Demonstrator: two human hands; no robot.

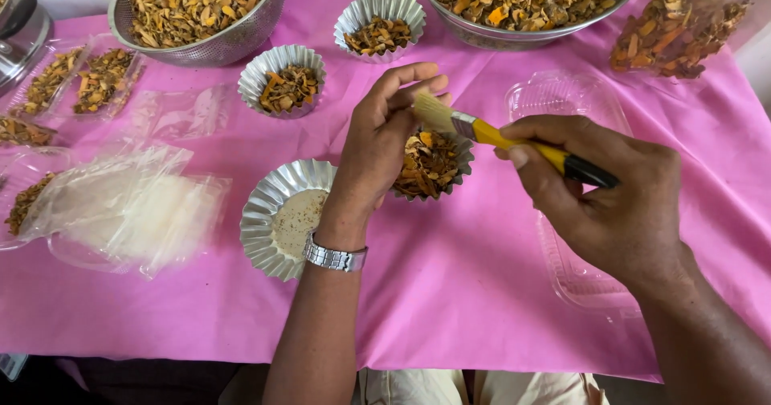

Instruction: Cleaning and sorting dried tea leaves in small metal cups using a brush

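My right hand [606, 200] grips a small paintbrush [514, 141] with a yellow and black handle. Its pale bristles touch the fingers of my left hand [384, 136]. That left hand is held up, fingers spread, over a fluted foil cup [464, 160] filled with dried orange-brown pieces. A metal watch [333, 257] sits on the left wrist. Just left of the wrist lies another foil cup [269, 216] holding only a dusty residue. Nothing is held in the left hand.
Two more filled foil cups [259, 74] [355, 18] stand farther back. Two large metal bowls [233, 43] [482, 34] of the dried pieces sit at the far edge. Clear plastic bags [128, 208] lie left, a clear plastic lid [562, 100] right, on a pink cloth [450, 292].
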